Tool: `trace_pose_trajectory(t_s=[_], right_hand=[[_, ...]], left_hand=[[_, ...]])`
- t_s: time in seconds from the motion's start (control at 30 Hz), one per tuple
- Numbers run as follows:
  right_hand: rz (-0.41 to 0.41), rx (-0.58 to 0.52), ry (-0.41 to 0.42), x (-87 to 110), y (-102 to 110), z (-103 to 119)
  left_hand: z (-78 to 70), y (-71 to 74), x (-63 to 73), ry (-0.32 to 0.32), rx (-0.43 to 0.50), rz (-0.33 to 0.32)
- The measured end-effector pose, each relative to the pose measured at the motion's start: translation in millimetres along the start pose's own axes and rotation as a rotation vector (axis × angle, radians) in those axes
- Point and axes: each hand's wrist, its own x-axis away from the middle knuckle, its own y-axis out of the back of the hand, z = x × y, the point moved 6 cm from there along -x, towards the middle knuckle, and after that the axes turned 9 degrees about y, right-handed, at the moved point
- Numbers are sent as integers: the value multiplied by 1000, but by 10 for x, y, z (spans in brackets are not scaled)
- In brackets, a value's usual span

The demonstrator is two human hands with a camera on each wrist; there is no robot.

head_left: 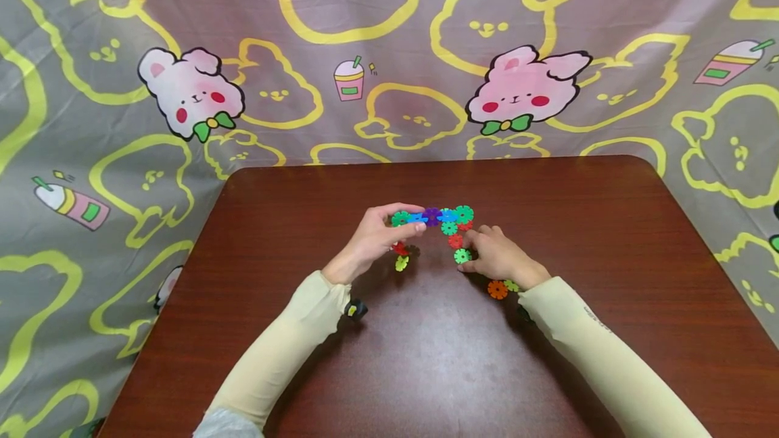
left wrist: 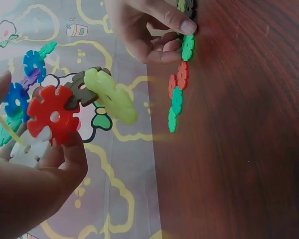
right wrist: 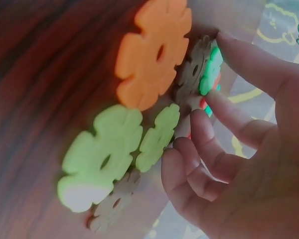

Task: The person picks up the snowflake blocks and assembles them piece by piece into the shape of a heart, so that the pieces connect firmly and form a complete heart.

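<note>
My left hand (head_left: 380,232) grips a chain of interlocked snowflake discs, with a purple disc (head_left: 432,217) along it. In the left wrist view, a red disc (left wrist: 54,115), a brown one and a yellow-green one (left wrist: 111,95) hang off the chain, beside a white disc (left wrist: 31,149). My right hand (head_left: 496,253) has its thumb and a finger at opposite edges of a light green disc (right wrist: 212,71), pinching it low over the table. Beyond that disc, a red disc (left wrist: 182,74) and a teal disc (left wrist: 177,99) lie on the tabletop.
Loose discs lie by my right wrist: an orange disc (head_left: 497,289), yellow-green discs (right wrist: 102,158) and brown discs (right wrist: 114,201). The brown wooden table (head_left: 402,370) ends at the back against a patterned cloth (head_left: 389,134).
</note>
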Motion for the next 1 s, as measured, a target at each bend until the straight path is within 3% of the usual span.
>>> trace_pose_trajectory(t_s=[0.27,0.6,0.7,1.0], right_hand=[[14,-46,-20,-44,-16,-24],[-127,-181,125,-11,68,8],[-172,-275,130,3,139,-14],[-371,-633,11,135,542,-121]], left_hand=[[10,-2,-7,0,9,5],[30,37,7,26,7,-18],[38,46,9,31,22,-21],[44,64,8,34,51,-29]])
